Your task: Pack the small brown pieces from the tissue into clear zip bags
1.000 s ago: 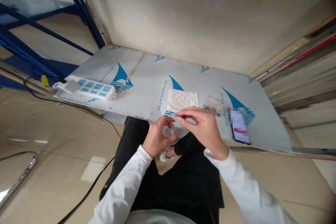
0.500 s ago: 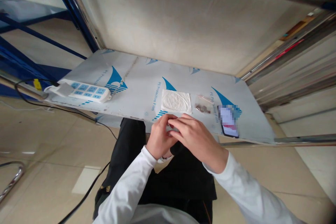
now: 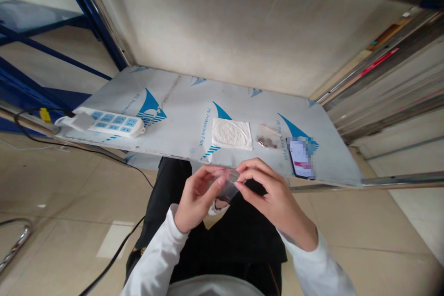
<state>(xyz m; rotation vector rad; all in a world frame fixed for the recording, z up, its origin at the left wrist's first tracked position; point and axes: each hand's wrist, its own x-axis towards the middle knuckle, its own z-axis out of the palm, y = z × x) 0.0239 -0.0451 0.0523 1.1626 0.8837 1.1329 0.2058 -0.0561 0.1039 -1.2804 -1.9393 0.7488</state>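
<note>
A small clear bag (image 3: 227,186) hangs between both hands over the person's lap, just short of the table (image 3: 180,101) edge. The left hand (image 3: 196,196) pinches its near-left edge between thumb and fingertips; the right hand (image 3: 274,194) pinches the top right edge, fingers curled narrow around it. Whether the bag's mouth is open or sealed, I cannot tell; something dark seems to sit low inside.

The film is thin and slippery, so a loose pinch on either side could let it slide out and drop to the lap or the floor beyond the grip. If the mouth is open and the bag tilts, its small contents could spill. Pulling the two edges apart too hard could tear the plastic.

Just past the grip, on the table, lie a white pad (image 3: 231,133), a second bag (image 3: 268,138) with dark bits, and a phone (image 3: 301,163) to the right; a power strip (image 3: 107,121) sits far left.
</note>
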